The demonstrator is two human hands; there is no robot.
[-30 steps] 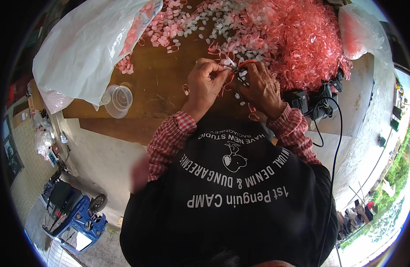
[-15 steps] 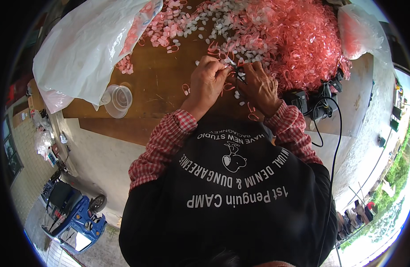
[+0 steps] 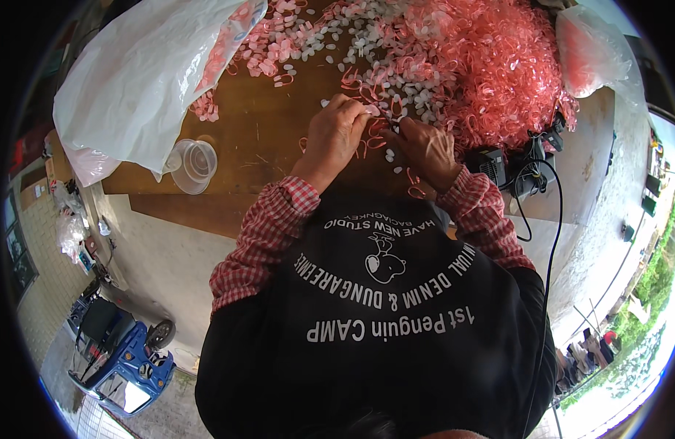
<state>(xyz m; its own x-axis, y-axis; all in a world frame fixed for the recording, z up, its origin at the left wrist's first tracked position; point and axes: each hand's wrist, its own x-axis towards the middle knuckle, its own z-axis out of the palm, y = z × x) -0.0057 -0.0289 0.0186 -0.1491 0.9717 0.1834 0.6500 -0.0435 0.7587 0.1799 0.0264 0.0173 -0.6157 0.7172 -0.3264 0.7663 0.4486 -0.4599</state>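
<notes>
Over the near middle of the table, my left hand (image 3: 336, 132) is closed in a pinch on a small pink plastic piece (image 3: 372, 110) with a pale tip. Just right of it, my right hand (image 3: 427, 150) is curled round a small dark tool (image 3: 394, 125). Most of that tool is hidden by the fingers, so I cannot tell its exact kind. Thin pink loops (image 3: 375, 134) lie or hang between the two hands. Small white oval pieces (image 3: 389, 155) are scattered on the wood beside my right hand.
A large heap of pink plastic loops (image 3: 498, 66) covers the far right of the brown table (image 3: 242, 150). A white plastic bag (image 3: 143, 80) lies at left, near a clear round tub (image 3: 195, 168). Black adapters with cables (image 3: 491, 164) sit at right, below another bag (image 3: 597, 55).
The dark tool showed more plainly between my hands before; now my right fingers cover most of it. My right hand has dropped slightly, and the pink piece shows at my left fingertips.
</notes>
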